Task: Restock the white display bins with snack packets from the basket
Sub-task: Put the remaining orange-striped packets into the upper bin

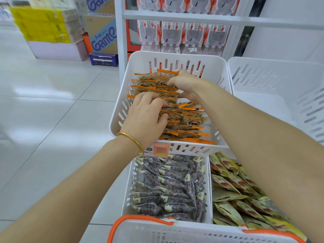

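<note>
A white slotted display bin (pixel 216 71) on the upper tier holds rows of orange-edged snack packets (pixel 189 120). My left hand (pixel 145 116) reaches into the bin's near left part, its fingers curled onto the packets. Farther back in the same bin, my right hand (pixel 184 83) pinches packets with bent fingers. The white basket with an orange rim (pixel 140 220) sits at the bottom edge of the view; its contents are out of sight.
An empty white bin (pixel 273 81) stands to the right. On the lower tier, one bin (pixel 130 174) holds dark clear-wrapped packets, another yellow and red packets (pixel 233 186). Pouches (pixel 184 34) hang on the rack behind. Cartons (pixel 101 32) sit on the tiled floor at left.
</note>
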A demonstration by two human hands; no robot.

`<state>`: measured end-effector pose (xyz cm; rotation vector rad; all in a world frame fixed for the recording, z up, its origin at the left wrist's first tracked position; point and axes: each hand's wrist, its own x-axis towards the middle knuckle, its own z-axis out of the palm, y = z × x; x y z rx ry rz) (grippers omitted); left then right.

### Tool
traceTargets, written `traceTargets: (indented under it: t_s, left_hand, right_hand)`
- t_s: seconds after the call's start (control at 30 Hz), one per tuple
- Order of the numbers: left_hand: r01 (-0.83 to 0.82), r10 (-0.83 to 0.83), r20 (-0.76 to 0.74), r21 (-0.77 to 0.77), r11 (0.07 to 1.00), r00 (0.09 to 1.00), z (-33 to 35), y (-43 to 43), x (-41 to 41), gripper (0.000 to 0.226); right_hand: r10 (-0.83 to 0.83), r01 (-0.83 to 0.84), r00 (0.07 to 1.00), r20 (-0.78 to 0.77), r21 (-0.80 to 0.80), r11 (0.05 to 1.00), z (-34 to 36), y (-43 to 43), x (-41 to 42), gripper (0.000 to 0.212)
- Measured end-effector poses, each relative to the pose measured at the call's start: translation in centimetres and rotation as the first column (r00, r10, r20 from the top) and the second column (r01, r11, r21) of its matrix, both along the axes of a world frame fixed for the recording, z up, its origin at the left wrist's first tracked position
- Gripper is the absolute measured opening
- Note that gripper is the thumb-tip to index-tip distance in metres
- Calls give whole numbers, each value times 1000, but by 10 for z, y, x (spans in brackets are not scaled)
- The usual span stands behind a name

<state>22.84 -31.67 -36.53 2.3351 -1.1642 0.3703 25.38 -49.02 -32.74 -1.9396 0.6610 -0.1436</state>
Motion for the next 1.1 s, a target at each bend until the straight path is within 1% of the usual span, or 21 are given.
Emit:
traceTargets:
  t_s: [0.13, 0.2, 0.27, 0.3, 0.33, 0.4, 0.43, 0.5, 0.53, 0.57, 0.63, 0.67, 0.7, 0.73, 0.77, 0.83, 0.9, 1.0, 1.07, 1.1]
  left_hand:
    - [3, -3, 6, -11, 1000, 1000, 3, 3, -1, 32]
    - [3, -3, 14, -24, 1000, 1000, 7, 10, -6, 31]
    - [-3, 3, 5, -52, 999, 1000, 10, 23, -19, 29]
    - [-3, 3, -11, -65, 998, 1000, 12, 32, -28, 28]
    - [4, -6, -30, -70, 998, 1000, 13, 42, -39, 28]
    - [41, -43, -52, -29, 999, 998, 11, 66, -65, 37]
    - [62, -60, -73, 13, 998, 995, 7, 79, -80, 41]
    - [97, -73, -172, 136, 986, 982, -8, 105, -114, 43]
    - [111, -66, -223, 199, 974, 973, -18, 118, -130, 45]
    - [134, -64, -260, 259, 957, 963, -28, 131, -145, 50]
    - [186, -80, -297, 349, 918, 952, -47, 153, -171, 59]
    - [191, -66, -315, 384, 903, 947, -53, 163, -182, 55]
    - [178, -34, -335, 412, 894, 942, -60, 172, -193, 47]
    - [168, -6, -354, 429, 888, 935, -67, 181, -201, 40]
    - [162, 17, -370, 446, 880, 929, -75, 189, -208, 38]
    - [164, 47, -388, 492, 855, 920, -90, 202, -219, 40]
    - [184, 57, -394, 546, 817, 917, -100, 209, -225, 41]
    - [197, 61, -381, 602, 774, 923, -105, 211, -224, 42]
    - [193, 60, -369, 609, 769, 927, -104, 211, -220, 42]
    - [192, 60, -369, 608, 770, 928, -103, 211, -217, 42]
  right_hand:
    - [2, -2, 1000, 0, -28, 1000, 13, -2, -9, 74]
    - [3, -4, 1000, -7, -99, 995, 21, 2, -24, 75]
    - [2, 7, 999, 47, -179, 984, 29, 12, -52, 71]
    - [20, -1, 994, 104, -178, 984, 31, 20, -71, 68]
    - [44, -19, 985, 165, -152, 988, 32, 31, -94, 65]
    - [86, -69, 960, 266, -71, 995, 26, 58, -146, 56]
    - [107, -106, 949, 296, -18, 994, 18, 74, -173, 50]
    - [147, -187, 939, 312, 103, 977, -7, 105, -221, 38]
    - [168, -220, 945, 280, 164, 962, -26, 119, -240, 34]
    - [193, -237, 959, 209, 210, 949, -50, 132, -257, 32]
    - [252, -241, 968, -14, 248, 938, -104, 154, -282, 29]
    - [281, -244, 952, -123, 252, 936, -133, 161, -290, 28]
    - [310, -254, 926, -217, 251, 934, -162, 169, -298, 26]
    - [336, -269, 896, -290, 247, 931, -187, 175, -303, 25]
    - [356, -283, 869, -343, 244, 928, -209, 182, -307, 24]
    - [402, -340, 822, -403, 218, 915, -246, 200, -313, 24]
    - [455, -447, 763, -460, 133, 885, -275, 221, -314, 28]
    - [467, -554, 695, -547, 6, 832, -307, 247, -306, 47]
    - [488, -640, 616, -618, -32, 767, -320, 257, -296, 59]
    - [494, -691, 564, -662, -50, 721, -324, 261, -292, 58]
